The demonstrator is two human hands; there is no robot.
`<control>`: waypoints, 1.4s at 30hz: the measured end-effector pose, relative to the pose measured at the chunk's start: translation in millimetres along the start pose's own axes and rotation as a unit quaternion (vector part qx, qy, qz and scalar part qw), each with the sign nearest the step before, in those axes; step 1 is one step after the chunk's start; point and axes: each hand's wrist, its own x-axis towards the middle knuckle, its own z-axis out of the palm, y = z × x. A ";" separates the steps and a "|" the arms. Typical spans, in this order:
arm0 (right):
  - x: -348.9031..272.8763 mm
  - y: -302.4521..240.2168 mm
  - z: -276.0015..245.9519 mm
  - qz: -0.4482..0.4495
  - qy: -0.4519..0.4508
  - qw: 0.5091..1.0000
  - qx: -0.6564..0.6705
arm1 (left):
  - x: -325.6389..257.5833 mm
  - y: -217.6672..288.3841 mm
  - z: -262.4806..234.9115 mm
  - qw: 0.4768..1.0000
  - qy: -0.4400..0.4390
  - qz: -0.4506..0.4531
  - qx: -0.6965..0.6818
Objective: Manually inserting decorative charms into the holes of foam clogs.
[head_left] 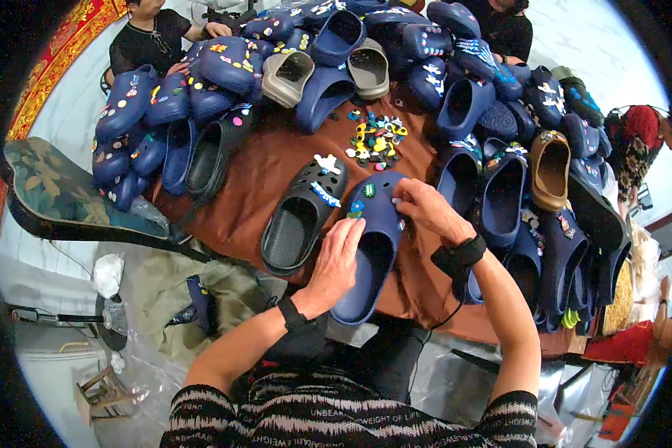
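A navy blue clog (381, 207) lies on the brown cloth in front of me, its toe pointing away. Green and blue charms sit in the holes on its upper. My left hand (339, 260) grips the clog's left side, fingers together along the upper. Over the right side of the toe, my right hand (430, 212) has its fingertips pinched; a small pale bit shows there, too small to name. Just left stands a black clog (300, 216) with white and blue charms on it. Beyond the toe is a pile of loose colourful charms (378, 139).
Navy clogs (239, 63) are heaped at the far side and along the right, with a brown clog (550, 170) among them. A patterned padded seat (67, 187) stands at left. Two people are across the table; one person's hand (218, 30) rests near the heap.
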 end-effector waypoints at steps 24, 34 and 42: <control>63.2 -32.7 33.7 -0.168 -0.007 0.935 -0.312 | 0.7 5.1 -6.5 1.000 -0.014 -0.008 0.014; 60.5 -28.3 37.3 -0.148 -0.010 0.947 -0.286 | 0.4 3.3 -4.2 1.000 -0.002 -0.002 0.015; 69.2 -4.6 28.8 -0.084 0.055 0.986 -0.130 | 0.8 4.4 -8.1 1.000 0.000 -0.002 0.028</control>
